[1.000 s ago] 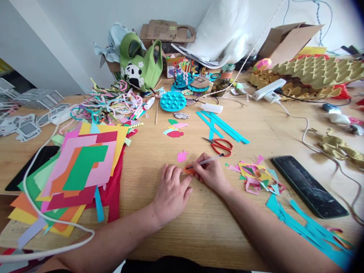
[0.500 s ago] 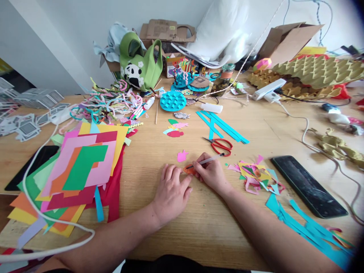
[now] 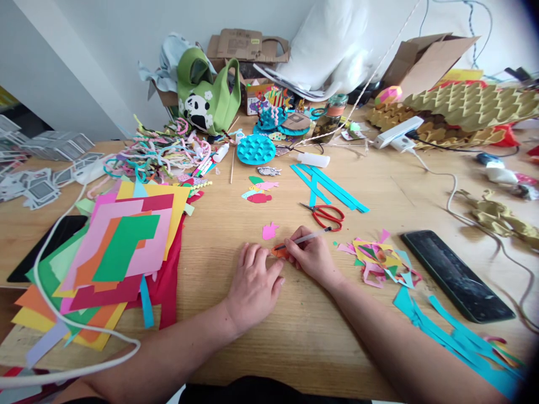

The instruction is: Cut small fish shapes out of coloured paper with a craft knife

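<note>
A small orange paper piece lies on the wooden table between my hands. My left hand rests flat on the table with its fingers stretched out, and the fingertips press on the left edge of the orange piece. My right hand is closed around a thin pen whose tip touches the orange piece. A pink paper fish lies just beyond my left fingertips.
Red scissors and teal paper strips lie behind my right hand. A stack of coloured paper sheets is at the left, paper scraps and a dark phone at the right. Craft clutter and a green panda bag fill the back.
</note>
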